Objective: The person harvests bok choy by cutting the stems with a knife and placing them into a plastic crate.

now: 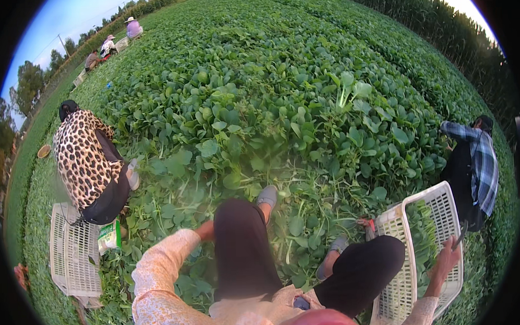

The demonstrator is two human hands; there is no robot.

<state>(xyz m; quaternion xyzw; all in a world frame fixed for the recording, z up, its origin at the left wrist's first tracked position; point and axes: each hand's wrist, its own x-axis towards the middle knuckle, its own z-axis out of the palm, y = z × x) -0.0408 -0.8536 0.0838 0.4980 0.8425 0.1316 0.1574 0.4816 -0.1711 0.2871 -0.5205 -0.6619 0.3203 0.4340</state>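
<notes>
My right hand (447, 259) grips a dark-bladed cutting tool (462, 233), probably a knife, above the far side of a white plastic crate (406, 237). Inside that crate lie leafy greens (422, 227) with pale stems, stacked together. My left hand (205, 231) is beside my left knee, its fingers hidden behind the dark trouser leg; whether it holds anything cannot be seen. Cut leaves and stems (296, 221) cover the ground around my feet. Standing leafy plants (250, 120) rise just ahead of me.
A person in a leopard-print top (86, 155) squats at left, by another white crate (76, 250) and a green-and-white bag (110, 236). Someone in a plaid shirt (479, 163) crouches at right behind my crate. Several people work far off at upper left. Tall crops (462, 39) border the field.
</notes>
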